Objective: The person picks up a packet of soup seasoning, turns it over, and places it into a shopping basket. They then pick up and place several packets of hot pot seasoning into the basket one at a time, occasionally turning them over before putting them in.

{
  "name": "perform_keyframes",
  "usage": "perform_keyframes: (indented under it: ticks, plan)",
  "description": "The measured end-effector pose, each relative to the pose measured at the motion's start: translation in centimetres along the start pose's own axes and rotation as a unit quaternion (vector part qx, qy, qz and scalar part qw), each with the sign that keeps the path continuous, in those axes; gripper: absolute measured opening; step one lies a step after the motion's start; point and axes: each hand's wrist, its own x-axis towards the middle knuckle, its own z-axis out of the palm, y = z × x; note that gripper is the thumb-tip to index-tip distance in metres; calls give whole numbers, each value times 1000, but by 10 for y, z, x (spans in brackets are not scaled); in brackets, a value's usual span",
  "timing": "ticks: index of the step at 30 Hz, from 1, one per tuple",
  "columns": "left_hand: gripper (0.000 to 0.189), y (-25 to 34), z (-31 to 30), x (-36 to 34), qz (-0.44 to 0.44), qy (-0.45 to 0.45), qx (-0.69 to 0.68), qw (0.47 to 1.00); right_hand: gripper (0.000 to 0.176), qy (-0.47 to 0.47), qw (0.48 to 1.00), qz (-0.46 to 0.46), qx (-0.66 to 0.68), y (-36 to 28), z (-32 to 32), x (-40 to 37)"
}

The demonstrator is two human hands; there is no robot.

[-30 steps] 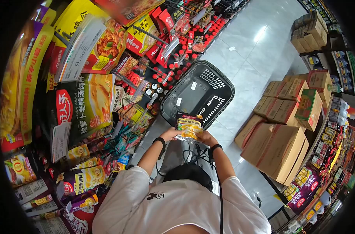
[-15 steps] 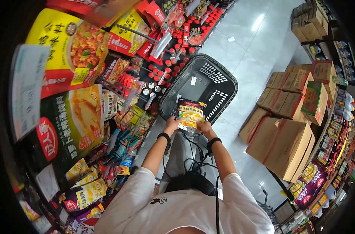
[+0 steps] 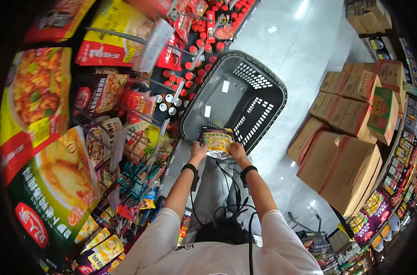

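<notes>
Between my two hands is a seasoning packet (image 3: 217,142), yellow and white with a dark top band and a silvery bottom edge. My left hand (image 3: 198,151) grips its left side, fingers closed on the edge. On the right side, my right hand (image 3: 237,151) pinches the packet in the same way. The packet is tilted over the near end of a black plastic shopping basket (image 3: 278,101) with slotted walls. White labels (image 3: 225,86) show inside the basket. Both wrists wear dark bands.
On the left, shelves hold hanging seasoning packets (image 3: 52,169) and red-capped bottles (image 3: 208,47), with price tags jutting out on metal hooks. Cardboard boxes (image 3: 336,169) are stacked on the right, before another shelf. Black cables (image 3: 236,208) hang by my legs.
The packet has tipped flatter, so its front looks foreshortened, and both hands still grip it. My view has shifted, with the left shelf packets appearing lower and the boxes farther right.
</notes>
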Motion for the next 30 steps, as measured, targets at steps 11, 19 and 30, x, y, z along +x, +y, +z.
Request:
perform_keyframes:
  ticks: [11, 19, 30]
  plan:
    - [30, -44, -9, 25, 129, 76, 107, 983, 17, 9, 997, 50, -67, 43, -7, 10]
    - [62, -12, 26, 4, 16, 319, 52, 946, 34, 262, 950, 90, -145, -19, -56, 2]
    - [81, -24, 26, 11, -163, 8, -217, 962, 64, 265, 961, -66, 39, 42, -73, 43]
